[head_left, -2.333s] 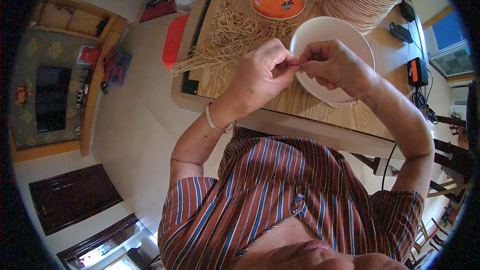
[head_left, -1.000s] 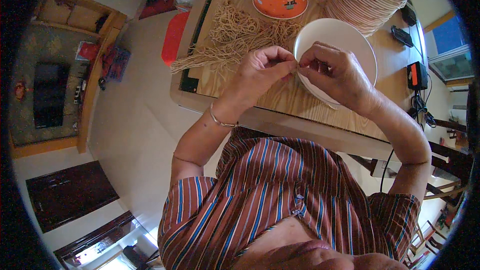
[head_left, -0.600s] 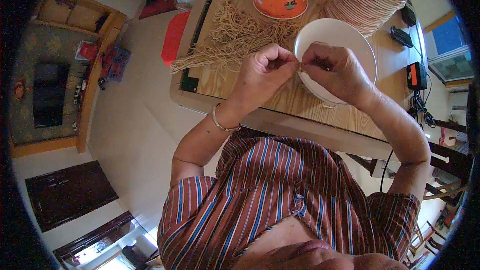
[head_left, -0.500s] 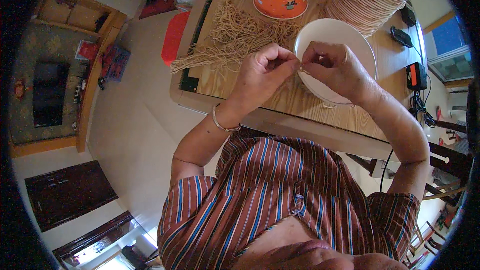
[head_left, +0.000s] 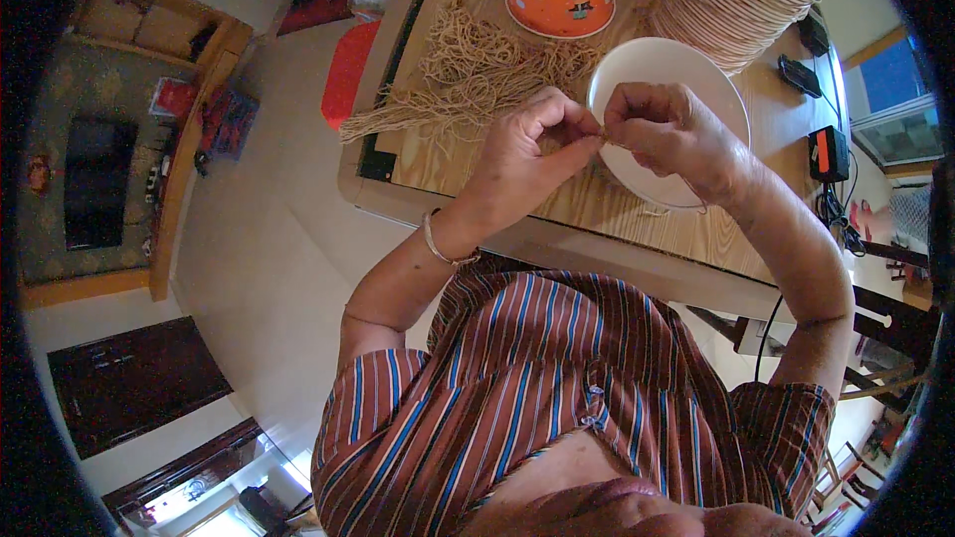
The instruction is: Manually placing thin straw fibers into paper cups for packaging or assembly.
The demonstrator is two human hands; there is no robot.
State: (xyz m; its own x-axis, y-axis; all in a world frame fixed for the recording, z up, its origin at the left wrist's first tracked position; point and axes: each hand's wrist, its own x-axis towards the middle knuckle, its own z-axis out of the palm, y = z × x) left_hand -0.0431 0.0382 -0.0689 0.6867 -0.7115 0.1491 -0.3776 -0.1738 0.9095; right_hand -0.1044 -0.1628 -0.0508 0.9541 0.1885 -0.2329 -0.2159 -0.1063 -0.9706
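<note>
My left hand [head_left: 532, 159] and my right hand [head_left: 681, 139] meet fingertip to fingertip at the left side of a white paper bucket [head_left: 662, 60]. Both are closed in a pinch on what looks like a thin tan string, mostly hidden by the fingers. The bucket's open mouth faces up, with my right hand over it. Beyond my left hand, a loose bundle of tan strings [head_left: 468, 75] spreads across the wooden table [head_left: 696, 239].
An orange and green printed paper bucket [head_left: 559, 0] stands behind the strings. At the far right lies a tall stack of nested buckets [head_left: 756, 5]. Black adapters [head_left: 828, 154] with cables sit along the right table edge. A red stool [head_left: 348, 75] stands left of the table.
Both hands have shifted very slightly to the right, still pinched together. The white bucket and the strings look the same.
</note>
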